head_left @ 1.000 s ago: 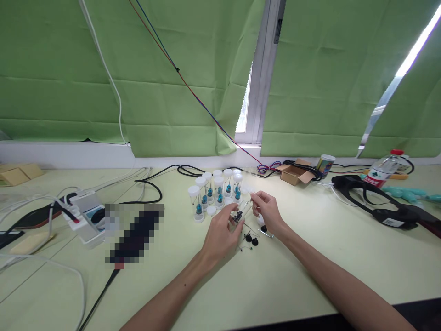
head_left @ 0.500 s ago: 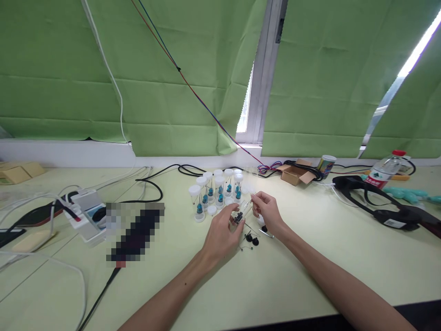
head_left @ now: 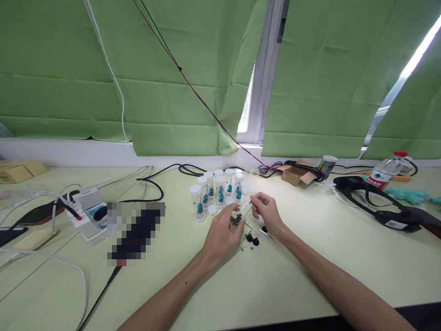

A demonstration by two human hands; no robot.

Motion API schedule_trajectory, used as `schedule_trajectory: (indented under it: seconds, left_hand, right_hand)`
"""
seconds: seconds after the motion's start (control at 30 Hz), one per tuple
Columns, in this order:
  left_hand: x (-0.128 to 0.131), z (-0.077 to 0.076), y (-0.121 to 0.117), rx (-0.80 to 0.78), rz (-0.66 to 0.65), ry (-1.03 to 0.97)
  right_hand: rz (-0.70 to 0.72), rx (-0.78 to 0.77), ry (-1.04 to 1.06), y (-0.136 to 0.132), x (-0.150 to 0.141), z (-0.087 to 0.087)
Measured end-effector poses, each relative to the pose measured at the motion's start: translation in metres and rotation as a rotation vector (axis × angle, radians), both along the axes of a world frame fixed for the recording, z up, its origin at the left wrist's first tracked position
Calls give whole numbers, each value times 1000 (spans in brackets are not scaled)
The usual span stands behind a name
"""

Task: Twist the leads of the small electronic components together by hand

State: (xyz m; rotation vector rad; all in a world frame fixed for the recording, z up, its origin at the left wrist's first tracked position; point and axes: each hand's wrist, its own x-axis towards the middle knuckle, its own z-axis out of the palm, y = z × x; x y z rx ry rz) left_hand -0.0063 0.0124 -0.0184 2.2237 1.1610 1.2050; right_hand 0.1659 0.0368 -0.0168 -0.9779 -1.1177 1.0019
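My left hand point(head_left: 220, 234) is closed around a small clear plastic vial point(head_left: 241, 213) tilted on its side, with small black parts inside. My right hand point(head_left: 267, 212) pinches something thin at the vial's open end, too small to name. A few black components with wire leads point(head_left: 252, 239) lie on the table just below my hands. Behind them stand several capped clear vials point(head_left: 215, 192) holding blue parts, and a loose white cap point(head_left: 212, 210) lies beside them.
A pale green table point(head_left: 310, 271) carries black cables point(head_left: 151, 186), a white device point(head_left: 87, 214) at left, a small cardboard box point(head_left: 292, 174), a can point(head_left: 325, 165), a black headset point(head_left: 379, 202) and a water bottle point(head_left: 384, 172) at right. Green curtains hang behind.
Both hands stay in nearly the same pose at the vial. The view has shifted slightly.
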Motion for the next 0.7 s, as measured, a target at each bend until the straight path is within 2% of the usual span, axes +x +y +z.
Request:
schedule_trajectory:
  seconds: [0.7]
  left_hand:
    - [0,1,1,-2,16,6]
  right_hand:
    - [67,-12,-38,-4,-5,2]
